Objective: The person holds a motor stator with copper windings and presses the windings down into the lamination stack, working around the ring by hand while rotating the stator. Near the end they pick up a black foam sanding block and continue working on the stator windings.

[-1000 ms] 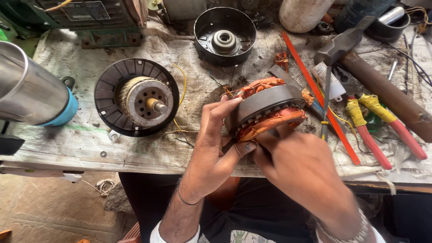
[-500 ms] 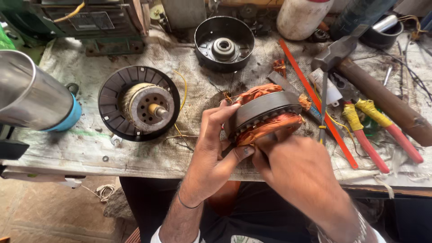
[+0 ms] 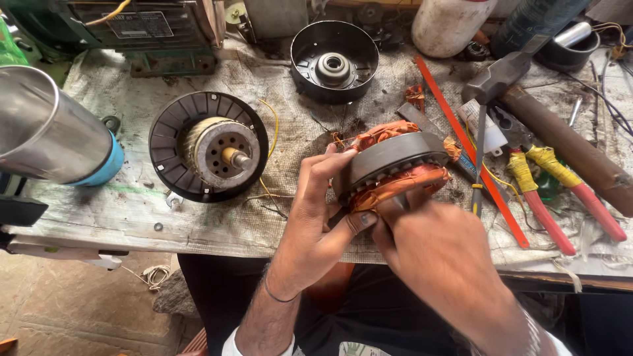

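I see the table (image 3: 99,217) under a worn, stained cloth, crowded to its near edge; open room is only the strip between the finned black rotor (image 3: 208,146) and my hands; a shiny steel cylinder (image 3: 46,128) crowds the left edge; a round black cover (image 3: 334,60) sits at the back; a hammer (image 3: 527,86) and red-handled pliers (image 3: 560,198) fill the right; my left hand (image 3: 316,217) grips the stator (image 3: 392,165), a dark ring with copper windings, tilted just above the near edge; my right hand (image 3: 435,250) pinches its lower side, fingers closed.
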Tool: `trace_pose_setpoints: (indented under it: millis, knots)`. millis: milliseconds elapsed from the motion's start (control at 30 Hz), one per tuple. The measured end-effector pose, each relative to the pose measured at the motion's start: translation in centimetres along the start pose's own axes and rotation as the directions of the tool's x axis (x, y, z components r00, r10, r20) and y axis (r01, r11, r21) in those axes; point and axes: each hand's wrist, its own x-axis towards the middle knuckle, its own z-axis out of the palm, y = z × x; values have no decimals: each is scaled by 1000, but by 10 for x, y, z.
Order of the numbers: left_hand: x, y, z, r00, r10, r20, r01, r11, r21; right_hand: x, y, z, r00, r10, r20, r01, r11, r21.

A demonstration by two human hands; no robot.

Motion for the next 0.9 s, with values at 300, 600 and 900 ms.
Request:
trace_pose_setpoints:
  millis: [300,600,900]
  knots:
    - [1,-1,1,999,-40,13,39,999,33,0,1,0,996,38,85,-28,992,-124]
    - [-1,0,-1,999,-37,18,37,999,12,-6,-2,-1,991,100,86,-98,995,-32]
    - [-1,-1,-1,999,-28,17,29,998,-54,1,-4,-3,999,34,-42,-32,998,53]
